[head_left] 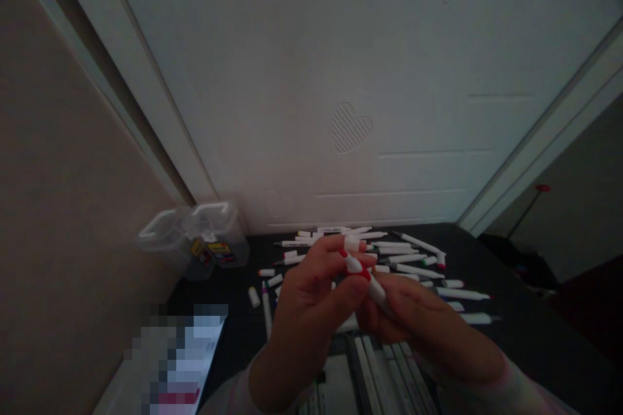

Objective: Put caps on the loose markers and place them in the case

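Observation:
A white marker with a red tip and red collar is held at a slant, its tip up and to the left. My right hand is closed around the barrel. The thumb of my left hand presses by the red collar, with fingers curled behind it. A white cap shows at my left fingertips; whether they grip it I cannot tell. Behind my hands, many uncapped white markers and loose caps are strewn over the dark table.
Two clear plastic boxes with lids stand at the back left. A lit screen, partly pixelated, lies at the front left. Below my hands is a case with rows of markers. A white panel with embossed hearts rises behind the table.

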{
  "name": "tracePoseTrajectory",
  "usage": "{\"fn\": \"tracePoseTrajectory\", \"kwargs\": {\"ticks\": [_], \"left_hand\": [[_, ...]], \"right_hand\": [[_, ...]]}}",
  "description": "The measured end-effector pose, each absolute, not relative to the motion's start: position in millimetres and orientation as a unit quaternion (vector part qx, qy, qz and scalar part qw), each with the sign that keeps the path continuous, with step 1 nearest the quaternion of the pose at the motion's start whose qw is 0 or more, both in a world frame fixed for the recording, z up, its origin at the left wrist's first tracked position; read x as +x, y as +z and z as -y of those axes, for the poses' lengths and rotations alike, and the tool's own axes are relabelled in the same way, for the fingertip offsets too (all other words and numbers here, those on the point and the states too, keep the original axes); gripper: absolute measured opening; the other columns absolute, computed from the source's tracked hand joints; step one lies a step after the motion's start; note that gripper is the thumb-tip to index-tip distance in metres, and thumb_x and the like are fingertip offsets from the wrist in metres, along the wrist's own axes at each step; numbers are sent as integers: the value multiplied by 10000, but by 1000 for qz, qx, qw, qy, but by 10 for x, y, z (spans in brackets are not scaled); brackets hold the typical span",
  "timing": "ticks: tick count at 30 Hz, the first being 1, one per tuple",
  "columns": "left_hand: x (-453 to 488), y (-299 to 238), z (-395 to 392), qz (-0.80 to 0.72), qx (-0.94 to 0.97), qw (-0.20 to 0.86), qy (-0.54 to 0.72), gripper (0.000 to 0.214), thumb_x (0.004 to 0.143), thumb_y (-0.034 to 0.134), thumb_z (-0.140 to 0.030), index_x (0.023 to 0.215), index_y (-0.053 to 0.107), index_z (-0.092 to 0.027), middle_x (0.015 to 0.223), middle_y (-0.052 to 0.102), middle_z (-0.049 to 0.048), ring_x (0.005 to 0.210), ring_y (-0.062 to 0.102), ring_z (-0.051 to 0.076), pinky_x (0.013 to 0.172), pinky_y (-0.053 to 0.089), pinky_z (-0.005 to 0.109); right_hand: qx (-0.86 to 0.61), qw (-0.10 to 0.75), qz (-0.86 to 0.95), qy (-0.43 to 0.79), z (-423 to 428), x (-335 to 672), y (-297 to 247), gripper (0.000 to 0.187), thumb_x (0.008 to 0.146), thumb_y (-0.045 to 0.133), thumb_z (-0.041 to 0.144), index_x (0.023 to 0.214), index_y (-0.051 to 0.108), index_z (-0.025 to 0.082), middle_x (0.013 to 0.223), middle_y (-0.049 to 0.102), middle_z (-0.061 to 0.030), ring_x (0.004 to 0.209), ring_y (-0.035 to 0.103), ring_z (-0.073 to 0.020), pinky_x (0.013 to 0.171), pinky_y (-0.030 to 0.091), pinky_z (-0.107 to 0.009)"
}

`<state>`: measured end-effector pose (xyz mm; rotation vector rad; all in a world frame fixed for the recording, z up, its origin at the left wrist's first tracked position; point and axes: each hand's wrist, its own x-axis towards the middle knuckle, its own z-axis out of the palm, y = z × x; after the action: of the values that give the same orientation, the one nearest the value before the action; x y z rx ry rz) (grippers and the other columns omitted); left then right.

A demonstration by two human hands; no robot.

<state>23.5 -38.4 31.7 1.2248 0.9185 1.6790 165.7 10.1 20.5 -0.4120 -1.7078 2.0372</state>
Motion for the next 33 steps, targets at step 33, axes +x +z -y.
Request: {"fn": "tracePoseTrajectory", "kwargs": {"ticks": [33], "left_hand": [[128,370,292,-241,287,517,770,167,706,651,-336,791,697,-199,866,641,15,676,553,92,606,497,204]], "right_hand": [[-107,243,562,784,-61,1670,252,270,859,497,344,1008,621,156,597,582,4,541,512,-70,550,402,-200]]}}
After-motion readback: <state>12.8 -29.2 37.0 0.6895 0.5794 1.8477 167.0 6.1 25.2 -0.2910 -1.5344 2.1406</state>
